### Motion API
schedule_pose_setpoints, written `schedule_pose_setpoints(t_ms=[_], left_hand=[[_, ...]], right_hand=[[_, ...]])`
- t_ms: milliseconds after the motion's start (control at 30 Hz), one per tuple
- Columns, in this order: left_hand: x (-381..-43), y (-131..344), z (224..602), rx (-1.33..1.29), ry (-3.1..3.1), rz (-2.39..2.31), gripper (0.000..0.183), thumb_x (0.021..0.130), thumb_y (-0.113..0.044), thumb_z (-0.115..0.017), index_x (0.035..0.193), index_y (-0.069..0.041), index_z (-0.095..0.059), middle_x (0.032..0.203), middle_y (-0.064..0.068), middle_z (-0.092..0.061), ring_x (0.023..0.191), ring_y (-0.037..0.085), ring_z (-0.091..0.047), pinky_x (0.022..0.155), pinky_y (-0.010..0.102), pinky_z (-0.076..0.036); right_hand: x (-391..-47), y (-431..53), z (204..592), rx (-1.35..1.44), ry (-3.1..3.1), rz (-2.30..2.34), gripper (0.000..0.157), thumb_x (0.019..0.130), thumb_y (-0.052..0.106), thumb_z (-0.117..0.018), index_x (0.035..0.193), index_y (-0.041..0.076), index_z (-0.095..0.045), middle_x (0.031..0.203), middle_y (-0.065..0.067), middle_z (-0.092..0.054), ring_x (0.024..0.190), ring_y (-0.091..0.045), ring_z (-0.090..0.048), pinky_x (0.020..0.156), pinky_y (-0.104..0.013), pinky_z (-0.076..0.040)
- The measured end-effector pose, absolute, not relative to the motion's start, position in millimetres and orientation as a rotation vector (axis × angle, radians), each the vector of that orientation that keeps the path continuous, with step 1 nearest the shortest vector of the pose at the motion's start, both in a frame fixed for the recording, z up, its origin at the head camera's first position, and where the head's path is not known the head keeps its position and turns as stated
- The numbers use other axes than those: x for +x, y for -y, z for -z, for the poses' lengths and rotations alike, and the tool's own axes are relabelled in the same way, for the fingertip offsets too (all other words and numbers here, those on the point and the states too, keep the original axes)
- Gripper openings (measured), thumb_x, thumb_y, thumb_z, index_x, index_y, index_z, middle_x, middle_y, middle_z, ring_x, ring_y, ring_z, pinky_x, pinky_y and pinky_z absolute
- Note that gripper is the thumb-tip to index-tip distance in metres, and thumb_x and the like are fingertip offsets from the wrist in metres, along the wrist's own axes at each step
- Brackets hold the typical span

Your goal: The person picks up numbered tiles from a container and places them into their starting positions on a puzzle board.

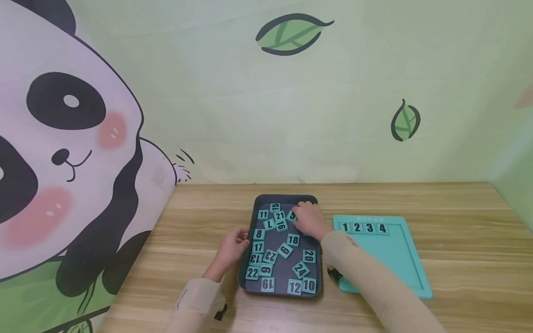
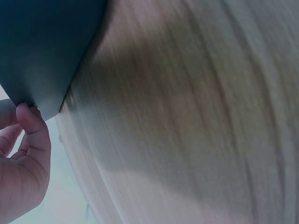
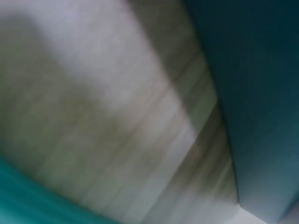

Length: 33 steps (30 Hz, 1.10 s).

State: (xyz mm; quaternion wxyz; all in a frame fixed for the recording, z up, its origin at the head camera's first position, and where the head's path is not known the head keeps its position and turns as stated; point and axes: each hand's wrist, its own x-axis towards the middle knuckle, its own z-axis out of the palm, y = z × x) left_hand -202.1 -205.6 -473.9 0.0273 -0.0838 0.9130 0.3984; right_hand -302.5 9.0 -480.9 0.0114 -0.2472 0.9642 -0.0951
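Observation:
A dark rectangular tray stands on the table with several teal number tiles loose in it, some turned sideways or upside down. At its left side, my left hand pinches the rim; the left wrist view shows the thumb against the outer wall. My right hand reaches over the tray's right rim, curled fingers at the number 5 tile and covering part of it. The right fingertips are hidden behind the hand. To the right, a teal board bears tiles 1, 2, 3 and 4 in its top row.
The wooden table meets a printed wall cloth with a panda and leaves at the back and left. My right forearm crosses the left part of the board. Tiles 12 and 10 lie near the tray's front wall.

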Motion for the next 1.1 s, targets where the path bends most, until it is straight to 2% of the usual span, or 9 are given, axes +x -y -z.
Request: schedule_pose_setpoints(t_ms=[533, 733, 933, 1100], left_hand=[[-202.0, 203.3, 477.0, -0.245, -2.817, -1.238, 0.032, 0.085, -0.004, -0.052, 0.116, -0.007, -0.054, 0.098, 0.011, -0.058, 0.093, 0.026, -0.057, 0.075, 0.035, -0.052], [-202.8, 204.3, 476.3, -0.248, -2.806, -1.240, 0.033, 0.085, -0.004, -0.052, 0.118, -0.007, -0.053, 0.098, 0.011, -0.057, 0.092, 0.024, -0.057, 0.075, 0.034, -0.052], [-200.0, 203.4, 471.9, -0.205, -2.825, -1.247, 0.031, 0.084, -0.001, -0.051, 0.115, -0.004, -0.054, 0.095, 0.013, -0.057, 0.089, 0.025, -0.057, 0.072, 0.033, -0.052], [-200.7, 202.3, 471.9, -0.240, -2.812, -1.247, 0.032, 0.085, -0.003, -0.051, 0.116, -0.006, -0.053, 0.098, 0.012, -0.058, 0.092, 0.025, -0.057, 0.075, 0.035, -0.052]], right_hand=[[-279.0, -39.5, 453.8, -0.886, -2.830, 0.592, 0.032, 0.078, 0.018, -0.063, 0.109, 0.010, -0.062, 0.101, -0.006, -0.054, 0.091, -0.018, -0.047, 0.078, -0.033, -0.045], [-266.0, -65.5, 442.2, -0.876, -2.768, 0.666, 0.032, 0.077, 0.018, -0.065, 0.109, 0.011, -0.062, 0.095, -0.002, -0.052, 0.082, -0.013, -0.046, 0.070, -0.026, -0.045], [-257.6, -102.1, 436.4, -0.863, -2.766, 0.703, 0.033, 0.076, 0.018, -0.065, 0.107, 0.011, -0.062, 0.107, -0.009, -0.054, 0.093, -0.022, -0.053, 0.073, -0.034, -0.049], [-256.8, -135.9, 439.2, -0.805, -2.774, 0.728, 0.034, 0.076, 0.017, -0.065, 0.109, 0.010, -0.061, 0.102, -0.008, -0.055, 0.090, -0.022, -0.053, 0.072, -0.035, -0.048]])
